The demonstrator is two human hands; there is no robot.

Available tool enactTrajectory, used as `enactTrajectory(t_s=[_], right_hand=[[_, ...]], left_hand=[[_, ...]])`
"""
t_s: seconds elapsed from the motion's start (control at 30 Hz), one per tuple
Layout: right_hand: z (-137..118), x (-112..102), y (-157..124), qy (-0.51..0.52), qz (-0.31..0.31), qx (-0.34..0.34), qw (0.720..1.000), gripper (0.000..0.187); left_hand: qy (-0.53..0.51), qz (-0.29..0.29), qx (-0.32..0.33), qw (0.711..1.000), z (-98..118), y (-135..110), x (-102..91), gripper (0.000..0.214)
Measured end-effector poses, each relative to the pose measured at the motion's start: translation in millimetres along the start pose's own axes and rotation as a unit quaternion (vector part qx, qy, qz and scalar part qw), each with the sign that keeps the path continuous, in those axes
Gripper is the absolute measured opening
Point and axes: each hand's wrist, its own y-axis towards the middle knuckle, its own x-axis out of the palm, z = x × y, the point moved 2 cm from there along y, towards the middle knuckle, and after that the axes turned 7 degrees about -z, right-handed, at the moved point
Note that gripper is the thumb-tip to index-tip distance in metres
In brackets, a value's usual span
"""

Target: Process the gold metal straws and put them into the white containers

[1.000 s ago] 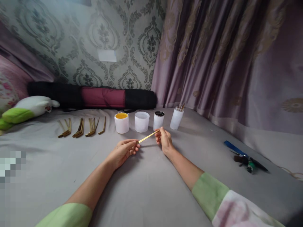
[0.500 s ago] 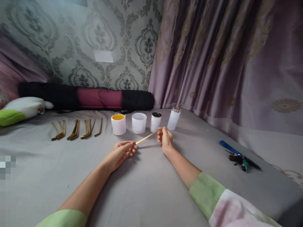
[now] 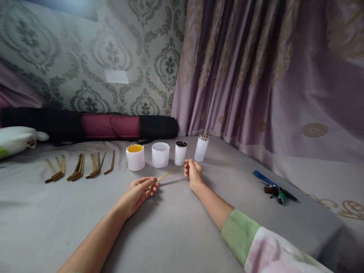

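Observation:
A thin, straw-coloured strip (image 3: 167,174) stretches at a slant between my hands, just above the grey sheet. My left hand (image 3: 140,194) pinches its near end between thumb and fingers. At the far end, my right hand (image 3: 193,173) has its fingertips closed on the strip, though the tip itself is hidden. Behind the hands stand a white tub with yellow inside (image 3: 135,161), a wide white tub (image 3: 160,157), a narrow white can with a dark inside (image 3: 180,156) and a taller white jar (image 3: 201,150) holding thin brown sticks.
Three bunches of bent golden-brown strips (image 3: 76,173) and a single bent strip (image 3: 110,167) lie on the left. To the right are a blue strap (image 3: 264,177) and a dark clump with a green piece (image 3: 280,195). A long black-and-maroon roll (image 3: 110,126) lies along the wall.
The camera view has shifted, so the whole scene sits lower and further left. Both hands keep hold of the strip, with little change in their pose.

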Motion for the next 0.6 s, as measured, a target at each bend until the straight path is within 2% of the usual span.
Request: enactTrajectory(t_s=[0.6], right_hand=[[-11, -3, -13, -0.013, -0.01, -0.01, 1.0, 0.027]], left_hand=[[-0.016, -0.015, 0.014, 1.0, -1, 2, -6.1, 0.012]])
